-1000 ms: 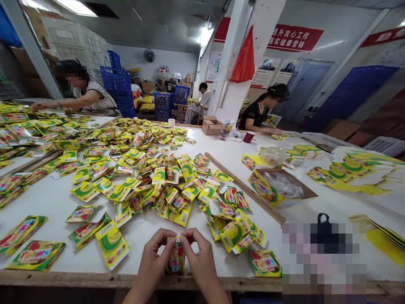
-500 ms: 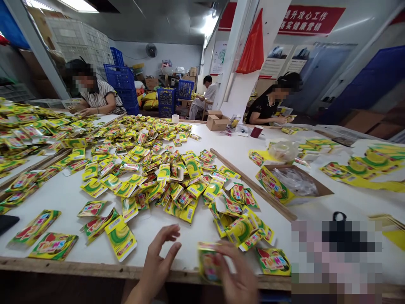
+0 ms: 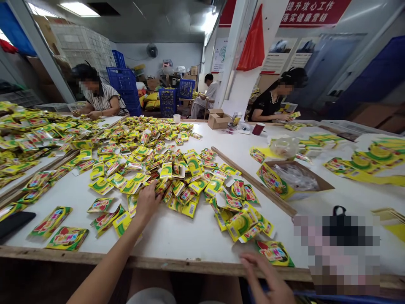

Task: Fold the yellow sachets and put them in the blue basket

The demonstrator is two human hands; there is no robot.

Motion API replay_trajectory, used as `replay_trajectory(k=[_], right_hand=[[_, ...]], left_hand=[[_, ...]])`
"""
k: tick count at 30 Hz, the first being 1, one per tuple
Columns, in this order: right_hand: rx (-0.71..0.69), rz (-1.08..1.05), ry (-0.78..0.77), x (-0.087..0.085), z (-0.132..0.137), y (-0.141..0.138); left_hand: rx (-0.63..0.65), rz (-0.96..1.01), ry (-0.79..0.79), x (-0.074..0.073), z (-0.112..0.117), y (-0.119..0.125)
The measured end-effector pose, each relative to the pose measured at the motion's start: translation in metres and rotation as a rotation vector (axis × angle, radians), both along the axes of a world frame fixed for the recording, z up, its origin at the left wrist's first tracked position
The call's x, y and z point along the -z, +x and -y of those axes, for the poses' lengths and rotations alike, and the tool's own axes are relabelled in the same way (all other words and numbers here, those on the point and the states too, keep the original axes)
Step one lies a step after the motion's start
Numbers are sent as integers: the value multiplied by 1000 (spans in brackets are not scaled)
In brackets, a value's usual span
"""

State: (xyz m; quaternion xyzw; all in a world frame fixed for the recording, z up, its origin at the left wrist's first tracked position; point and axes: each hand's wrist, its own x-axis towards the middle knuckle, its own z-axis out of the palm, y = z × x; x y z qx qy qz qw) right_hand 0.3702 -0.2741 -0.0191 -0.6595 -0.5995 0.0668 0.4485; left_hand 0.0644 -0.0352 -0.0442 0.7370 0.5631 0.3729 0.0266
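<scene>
My left hand reaches forward into the near side of a pile of small yellow-and-green cartons with fruit pictures. Its fingertips touch cartons there; they are partly hidden, so I cannot tell whether they grip one. My right hand is at the table's front edge, low on the right, its fingers apart and nothing visible between them. Just beyond it a single carton lies flat on the white tabletop. Two more flat cartons lie at the near left.
A wooden strip divides the table right of the pile. Beyond it stands an open carton holding clear plastic. A dark flat object lies far left. Below my right hand shows a blue edge. Co-workers sit across the table and farther back.
My left hand has moved forward and left into the pile. My right hand has moved right and down, and the carton it held is gone from its fingers.
</scene>
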Motion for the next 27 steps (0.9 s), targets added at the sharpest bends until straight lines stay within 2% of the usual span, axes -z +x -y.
replay_trajectory(k=[3,6,8,10,12,14,17,21,27], right_hand=[[-136,-91,0,0,-21,-44],[-173,-178,14,5,-33,-64],[-182,-245,16,9,-40,-73],[-205,-335,-3,13,-47,-81],[-248,-435,-25,17,-54,-89],[-291,-501,-45,22,-60,-93],[-292,-531,-71,29,-65,-93],[-303,-560,-136,34,-69,-89],[-433,-536,-187,27,-88,-82]], left_hand=[[-26,54,13,-3,11,-9],[-3,239,-4,-5,42,-8],[153,524,-122,-5,70,3],[333,714,-321,-3,98,20],[456,800,-476,1,120,36],[525,830,-570,6,133,47],[579,824,-661,11,136,51],[627,849,-751,14,126,46],[593,912,-753,18,119,47]])
